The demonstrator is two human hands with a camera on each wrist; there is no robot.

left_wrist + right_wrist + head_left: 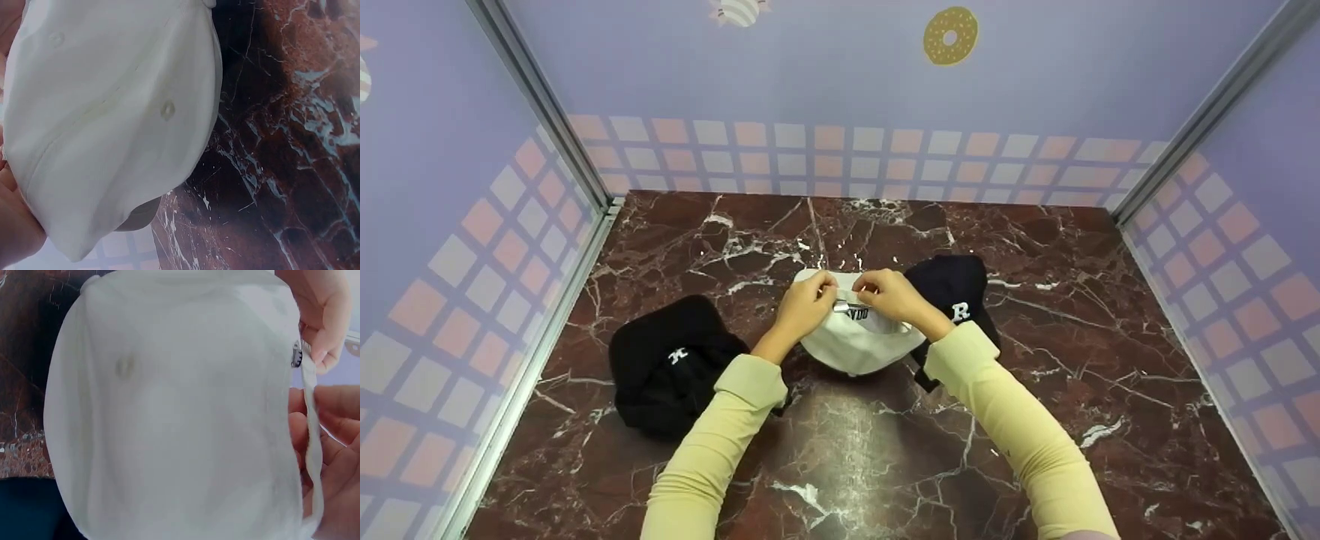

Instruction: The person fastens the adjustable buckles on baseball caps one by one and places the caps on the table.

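Marble desk: white cap sits btwn black cap & navy cap. My L hand pinches its strap nr the buckle, R hand grips further along. Strap's in hand; adjusting prob. unfinished (can't tell re dark caps).

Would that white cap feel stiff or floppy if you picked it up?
The white cap would probably be floppy: its crown creases softly in the left wrist view. It looks light for its size, seemingly just stitched cloth. Its strap likely bends easily, since it looks wavy.
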